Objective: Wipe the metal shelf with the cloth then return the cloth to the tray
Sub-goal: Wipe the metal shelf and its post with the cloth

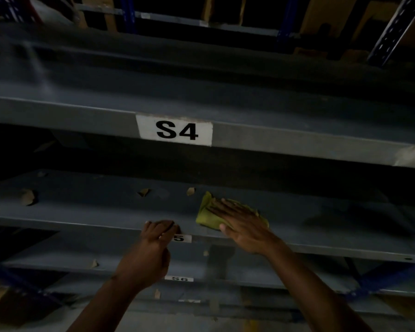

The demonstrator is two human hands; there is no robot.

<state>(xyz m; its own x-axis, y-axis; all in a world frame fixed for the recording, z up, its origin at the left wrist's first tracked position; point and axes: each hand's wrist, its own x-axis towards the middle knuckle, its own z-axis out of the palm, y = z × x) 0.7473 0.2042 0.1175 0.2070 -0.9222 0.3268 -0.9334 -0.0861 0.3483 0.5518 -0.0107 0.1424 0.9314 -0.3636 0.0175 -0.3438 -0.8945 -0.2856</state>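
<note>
A yellow-green cloth point(207, 213) lies on the grey metal shelf point(101, 207), the one below the shelf marked S4. My right hand point(242, 224) presses flat on the cloth, fingers spread and pointing left and away. My left hand point(157, 238) grips the front lip of the same shelf, partly covering its label so that only a 5 shows. No tray is in view.
Torn brown cardboard scraps point(28, 196) lie on the shelf left of and behind the cloth. The S4 shelf point(58, 111) overhangs close above. Lower shelves, one marked S6 point(179, 279), carry more scraps. Blue rack uprights point(379, 281) stand at the right.
</note>
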